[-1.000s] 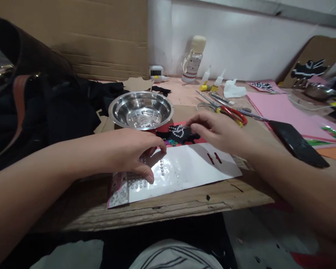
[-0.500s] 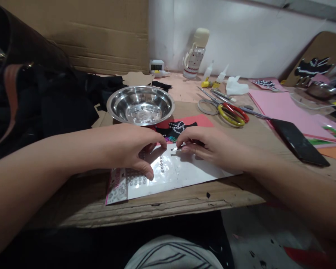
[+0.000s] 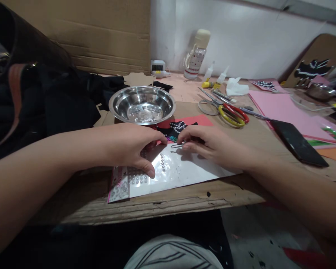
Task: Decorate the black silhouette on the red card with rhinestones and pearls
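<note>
My right hand (image 3: pixel 198 142) pinches a pair of tweezers (image 3: pixel 177 146), whose two thin tips point left just above a white sheet (image 3: pixel 192 170). No item can be made out between the tips. My left hand (image 3: pixel 141 149) lies over the sheet's left part with thumb and fingers apart. Rows of small grey stick-on beads (image 3: pixel 162 163) show on the clear film there; some are hidden under that hand. Beyond the fingertips, a black cut-out (image 3: pixel 170 131) with strings of pearl beads and a band of coloured beads lies on red paper (image 3: pixel 203 121).
A steel bowl (image 3: pixel 142 105) with small bits in it stands behind my left hand. Scissors (image 3: pixel 232 115), glue bottles (image 3: pixel 220 76), a drinking bottle (image 3: pixel 196 56), a dark phone-like slab (image 3: pixel 298 142) and pink sheets (image 3: pixel 285 112) lie to the back and right. The table's wooden edge (image 3: pixel 170 209) is close.
The tweezers have turned slightly, and their two tips now show apart more clearly. Both hands stay almost in place; the whole view has shifted a little.
</note>
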The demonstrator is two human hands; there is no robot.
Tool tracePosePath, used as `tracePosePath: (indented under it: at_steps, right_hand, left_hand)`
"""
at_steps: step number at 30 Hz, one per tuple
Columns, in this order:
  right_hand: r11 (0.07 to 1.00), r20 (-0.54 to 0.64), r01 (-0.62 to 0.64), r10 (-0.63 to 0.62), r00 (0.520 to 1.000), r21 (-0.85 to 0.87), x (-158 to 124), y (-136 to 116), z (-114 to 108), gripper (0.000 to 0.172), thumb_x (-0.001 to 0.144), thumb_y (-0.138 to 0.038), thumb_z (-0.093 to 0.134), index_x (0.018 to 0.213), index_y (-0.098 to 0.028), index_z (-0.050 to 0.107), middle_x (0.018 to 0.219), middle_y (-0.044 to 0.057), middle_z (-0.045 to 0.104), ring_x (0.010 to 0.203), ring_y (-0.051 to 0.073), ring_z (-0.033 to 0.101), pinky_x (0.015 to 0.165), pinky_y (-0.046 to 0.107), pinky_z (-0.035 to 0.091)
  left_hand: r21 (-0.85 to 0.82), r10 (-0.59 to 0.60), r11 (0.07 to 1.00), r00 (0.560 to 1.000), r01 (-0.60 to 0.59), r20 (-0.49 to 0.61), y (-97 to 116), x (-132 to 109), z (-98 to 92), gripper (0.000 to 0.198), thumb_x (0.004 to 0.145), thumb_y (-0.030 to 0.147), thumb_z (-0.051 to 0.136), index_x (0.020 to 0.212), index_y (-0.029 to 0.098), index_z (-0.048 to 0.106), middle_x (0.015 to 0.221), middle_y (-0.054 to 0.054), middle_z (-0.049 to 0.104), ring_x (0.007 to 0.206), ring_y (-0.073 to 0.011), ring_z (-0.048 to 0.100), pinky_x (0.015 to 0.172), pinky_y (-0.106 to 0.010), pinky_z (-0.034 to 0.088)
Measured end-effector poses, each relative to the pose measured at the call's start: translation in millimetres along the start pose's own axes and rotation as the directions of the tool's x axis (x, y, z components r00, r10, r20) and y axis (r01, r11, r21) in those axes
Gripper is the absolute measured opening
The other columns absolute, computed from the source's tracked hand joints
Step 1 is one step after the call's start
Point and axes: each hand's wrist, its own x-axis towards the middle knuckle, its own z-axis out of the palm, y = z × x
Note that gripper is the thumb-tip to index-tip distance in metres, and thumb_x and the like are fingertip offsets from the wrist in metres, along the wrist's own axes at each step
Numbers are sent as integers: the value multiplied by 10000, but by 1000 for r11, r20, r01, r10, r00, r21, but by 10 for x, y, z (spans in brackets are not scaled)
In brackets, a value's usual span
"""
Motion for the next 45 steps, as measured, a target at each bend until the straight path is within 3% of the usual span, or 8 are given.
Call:
tracePosePath:
  at_steps: [8, 13, 19, 20, 25, 30, 39, 45]
  right_hand:
    - [1000, -68, 17, -19, 998, -24, 19, -20, -11, 168, 957, -321, 637, 1026, -203, 736, 962, 36, 764, 837, 171, 679, 734, 278, 484]
    - [999, -113, 25, -30, 993, -43, 25, -18, -27, 140, 934, -280, 659, 984, -208, 767, 924, 28, 780, 815, 167, 685, 725, 276, 492]
    - [993, -100, 111, -113, 989, -24, 36, 5, 0, 157, 951, -273, 655, 1050, -204, 755, 981, 34, 773, 879, 174, 690, 772, 279, 502]
    - [993, -99, 116, -117, 988, -13, 36, 12, 2, 165, 958, -270, 649, 1077, -208, 745, 1000, 30, 770, 890, 173, 688, 780, 278, 502]
    - [998, -78, 63, -63, 995, 0, 17, 19, 15, 130, 987, -258, 613, 1084, -208, 684, 1042, 18, 737, 908, 159, 670, 787, 268, 497]
    - [1000, -46, 19, -19, 999, 13, -1, -36, 47, 188, 962, -326, 662, 1105, -204, 652, 1024, 23, 732, 897, 170, 672, 763, 277, 502]
    - [1000, -31, 18, -19, 999, -23, 24, -23, 41, 161, 978, -326, 646, 1069, -200, 689, 1016, 35, 737, 884, 173, 665, 762, 289, 486]
    - [989, 2, 123, -123, 992, -88, 69, 44, 72, 121, 989, -268, 623, 1033, -194, 708, 1039, 60, 701, 948, 191, 644, 828, 320, 491]
  left_hand:
    - [-116, 50, 992, 997, -44, 53, -133, 28, -38, 594, 765, 593, 767, 1271, 319, 621, 1025, 0, 723, 820, -183, 650, 648, -257, 431]
    - [-88, 60, 995, 998, -56, 35, -150, 21, -24, 573, 773, 607, 758, 1256, 329, 621, 1004, 14, 713, 816, -183, 646, 631, -254, 432]
    - [-95, 26, 995, 999, -23, 29, -23, -12, -59, 450, 850, 477, 694, 1263, 304, 642, 985, 2, 714, 827, -186, 645, 678, -268, 441]
    - [-97, 36, 995, 998, -31, 50, -9, -16, -66, 483, 799, 506, 732, 1231, 304, 656, 933, 6, 713, 772, -186, 639, 625, -269, 426]
    - [-87, 27, 996, 999, -26, 19, -41, -15, -53, 481, 848, 488, 699, 1294, 318, 634, 993, 0, 723, 824, -194, 651, 659, -278, 437]
    - [-109, 82, 991, 997, -80, 13, -143, 32, 14, 562, 772, 594, 764, 1255, 326, 659, 977, -12, 731, 783, -200, 649, 614, -276, 443]
    - [-104, 127, 987, 992, -123, 28, -67, 7, -44, 476, 824, 482, 757, 1290, 399, 698, 1141, -3, 759, 892, -197, 683, 704, -262, 476]
    - [-74, 165, 984, 986, -164, 19, -65, 15, -55, 433, 848, 453, 746, 1279, 421, 718, 1145, 2, 763, 939, -196, 689, 768, -255, 480]
